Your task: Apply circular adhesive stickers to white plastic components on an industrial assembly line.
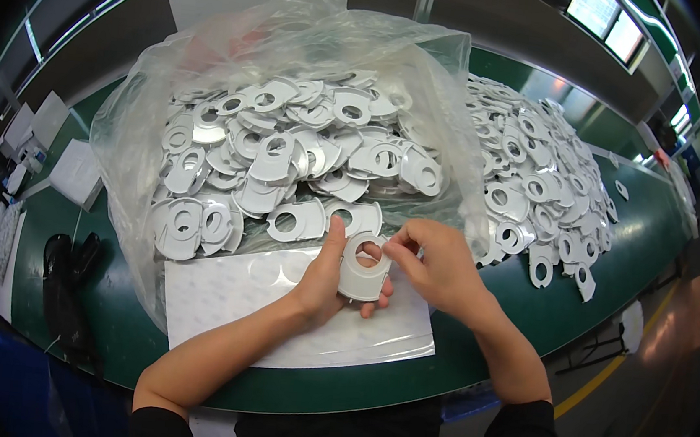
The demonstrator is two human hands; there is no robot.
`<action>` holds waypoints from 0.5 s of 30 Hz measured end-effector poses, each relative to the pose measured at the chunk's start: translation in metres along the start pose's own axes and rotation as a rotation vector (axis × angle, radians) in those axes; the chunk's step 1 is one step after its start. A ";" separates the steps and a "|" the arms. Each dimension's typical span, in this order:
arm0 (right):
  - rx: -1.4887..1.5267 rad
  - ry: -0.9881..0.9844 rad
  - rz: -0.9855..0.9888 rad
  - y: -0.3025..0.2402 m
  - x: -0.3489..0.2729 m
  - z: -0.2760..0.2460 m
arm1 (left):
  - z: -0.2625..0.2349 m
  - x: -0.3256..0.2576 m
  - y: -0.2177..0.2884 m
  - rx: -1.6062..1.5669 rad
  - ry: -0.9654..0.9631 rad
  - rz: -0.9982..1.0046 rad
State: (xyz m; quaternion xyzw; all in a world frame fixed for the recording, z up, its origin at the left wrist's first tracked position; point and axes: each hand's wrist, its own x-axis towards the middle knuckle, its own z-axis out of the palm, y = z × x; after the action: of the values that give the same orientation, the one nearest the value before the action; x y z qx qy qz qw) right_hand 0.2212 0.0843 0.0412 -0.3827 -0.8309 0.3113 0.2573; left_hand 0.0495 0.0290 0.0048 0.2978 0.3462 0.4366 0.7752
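Note:
My left hand (325, 279) holds a flat white plastic part (361, 284) with a round hole, its thumb along the left edge and fingers behind. At the part's upper right edge, my right hand (437, 263) pinches with thumb and forefinger; whether something small sits between these fingertips I cannot make out. Both hands are above a white sheet (231, 318) with a glossy cover at the table's front. Just beyond them, a heap of similar white plastic parts (274, 157) lies in an open clear plastic bag (133, 147).
A second pile of white parts (538, 186) spreads over the green table (308, 391) to the right of the bag. On the left are a black object (65, 292), possibly a glove or pouch, and a white box (76, 171). A grey partition stands behind.

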 end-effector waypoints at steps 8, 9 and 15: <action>0.135 0.103 0.055 0.015 0.004 0.017 | -0.001 -0.003 0.005 -0.064 -0.052 -0.012; 0.242 0.093 0.101 0.023 0.008 0.012 | 0.003 -0.005 0.009 -0.107 -0.018 -0.012; 1.114 0.613 0.227 0.066 0.022 -0.065 | -0.014 -0.030 0.079 0.868 0.182 0.361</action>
State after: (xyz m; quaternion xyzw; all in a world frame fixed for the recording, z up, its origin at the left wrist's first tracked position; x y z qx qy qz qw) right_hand 0.2833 0.1561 0.0418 -0.3488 -0.3880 0.5979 0.6085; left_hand -0.0105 0.0394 0.0651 0.6099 0.5059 0.4034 0.4576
